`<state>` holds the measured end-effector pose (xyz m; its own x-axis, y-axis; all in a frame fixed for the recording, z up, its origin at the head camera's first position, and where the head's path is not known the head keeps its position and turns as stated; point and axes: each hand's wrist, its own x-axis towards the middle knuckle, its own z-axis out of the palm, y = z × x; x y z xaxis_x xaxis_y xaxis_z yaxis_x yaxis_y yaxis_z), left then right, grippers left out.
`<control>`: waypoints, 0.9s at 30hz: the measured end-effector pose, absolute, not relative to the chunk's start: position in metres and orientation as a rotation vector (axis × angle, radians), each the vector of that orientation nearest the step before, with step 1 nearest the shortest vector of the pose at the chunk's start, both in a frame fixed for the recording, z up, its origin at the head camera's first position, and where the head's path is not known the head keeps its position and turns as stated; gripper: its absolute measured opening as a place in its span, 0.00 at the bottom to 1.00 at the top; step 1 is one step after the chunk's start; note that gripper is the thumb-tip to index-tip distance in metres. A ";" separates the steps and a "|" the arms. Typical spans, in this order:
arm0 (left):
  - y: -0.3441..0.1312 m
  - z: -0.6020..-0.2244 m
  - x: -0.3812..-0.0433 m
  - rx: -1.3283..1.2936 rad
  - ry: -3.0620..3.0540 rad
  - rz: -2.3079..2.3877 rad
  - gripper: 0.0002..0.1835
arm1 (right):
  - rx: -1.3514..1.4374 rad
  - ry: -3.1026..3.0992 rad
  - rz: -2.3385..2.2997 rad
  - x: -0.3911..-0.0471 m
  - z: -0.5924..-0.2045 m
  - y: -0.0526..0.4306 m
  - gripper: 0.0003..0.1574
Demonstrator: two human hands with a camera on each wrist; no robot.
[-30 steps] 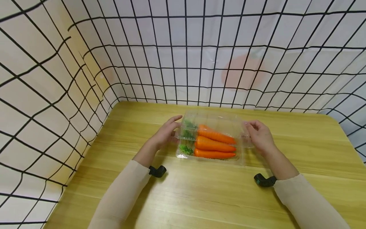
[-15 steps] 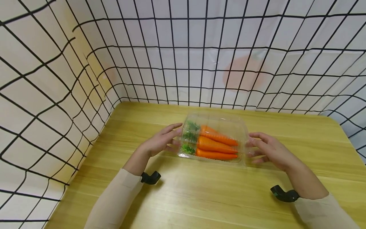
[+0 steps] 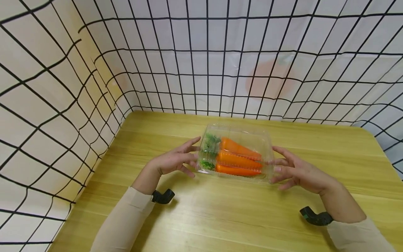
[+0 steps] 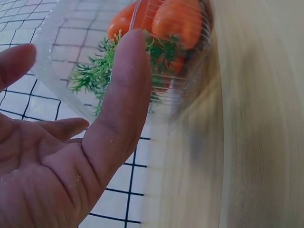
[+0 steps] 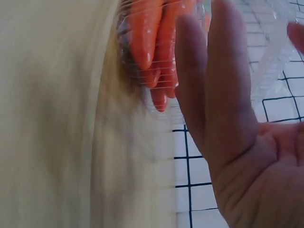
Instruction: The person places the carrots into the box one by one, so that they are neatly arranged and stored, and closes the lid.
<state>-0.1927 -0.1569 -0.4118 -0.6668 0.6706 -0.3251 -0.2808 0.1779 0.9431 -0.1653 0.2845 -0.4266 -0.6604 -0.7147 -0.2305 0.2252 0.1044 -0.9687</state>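
Observation:
A clear plastic clamshell box point(image 3: 252, 134) lies on the wooden table with its lid down. Inside it are several orange carrots point(image 3: 239, 159) with green leafy tops point(image 3: 209, 141) toward the left. My left hand point(image 3: 173, 161) is at the box's left end, fingers spread and fairly straight, fingertips right at the side wall. At the opposite end my right hand point(image 3: 299, 173) has its fingers extended, tips close by the right wall. The left wrist view shows the left thumb point(image 4: 123, 95) in front of the leafy tops. Neither hand grips anything.
The table point(image 3: 226, 217) has a light wood grain and extends around the box. Black wire grid panels point(image 3: 223, 63) over white sheeting stand behind the table and along its left side. Each wrist carries a black camera mount point(image 3: 316, 216).
The right hand has released the box's right edge and spread its fingers, drawing back slightly. The lid has come down over the carrots. The left hand has shifted a little outward and opened.

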 end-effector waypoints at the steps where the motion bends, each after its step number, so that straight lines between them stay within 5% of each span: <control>1: -0.156 -0.412 -0.192 0.369 1.703 1.590 0.44 | -0.490 1.640 -1.650 -0.165 -0.428 0.284 0.51; 12: -0.151 -0.420 -0.190 0.339 1.776 1.555 0.50 | -0.450 1.673 -1.718 -0.159 -0.445 0.277 0.62; 27: -0.135 -0.435 -0.200 0.188 1.900 1.665 0.46 | -0.288 1.791 -1.843 -0.168 -0.454 0.271 0.60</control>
<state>-0.1998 -0.1350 -0.4350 -0.8107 0.4766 -0.3400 -0.2744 0.2037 0.9398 -0.1680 0.2708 -0.4538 -0.8265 -0.5186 -0.2190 0.2337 0.0377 -0.9716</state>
